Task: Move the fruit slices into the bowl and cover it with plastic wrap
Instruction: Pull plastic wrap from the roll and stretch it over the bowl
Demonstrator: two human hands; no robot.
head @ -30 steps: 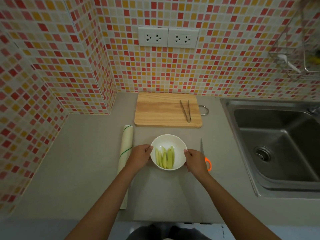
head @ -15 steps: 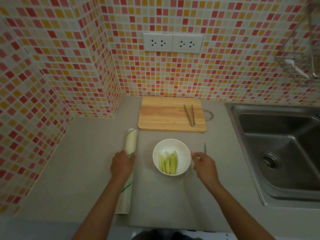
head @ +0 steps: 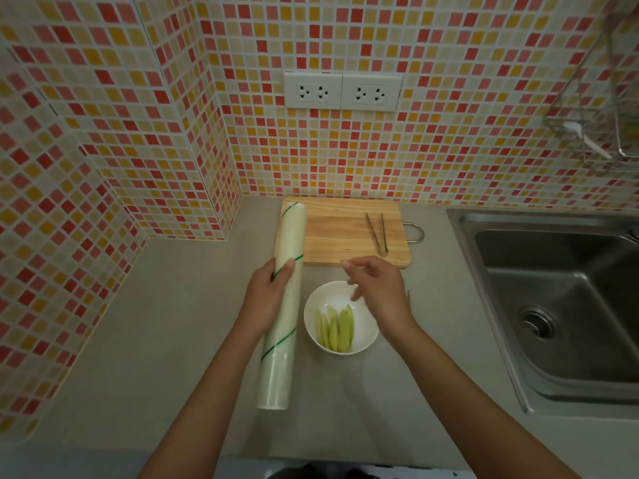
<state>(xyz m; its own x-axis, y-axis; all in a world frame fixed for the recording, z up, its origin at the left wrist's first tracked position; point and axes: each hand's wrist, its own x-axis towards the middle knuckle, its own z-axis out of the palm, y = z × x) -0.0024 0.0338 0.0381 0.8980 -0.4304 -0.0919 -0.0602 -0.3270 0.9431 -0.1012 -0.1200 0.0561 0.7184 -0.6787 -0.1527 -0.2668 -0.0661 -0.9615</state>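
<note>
left hand [head: 268,299] gripping plastic wrap roll [head: 283,305], right hand [head: 378,288] loose-fingered above bowl [head: 366,335]

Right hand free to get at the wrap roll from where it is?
Probably yes: the right hand is open above the bowl, and nothing lies between it and the roll held in the left hand.
</note>
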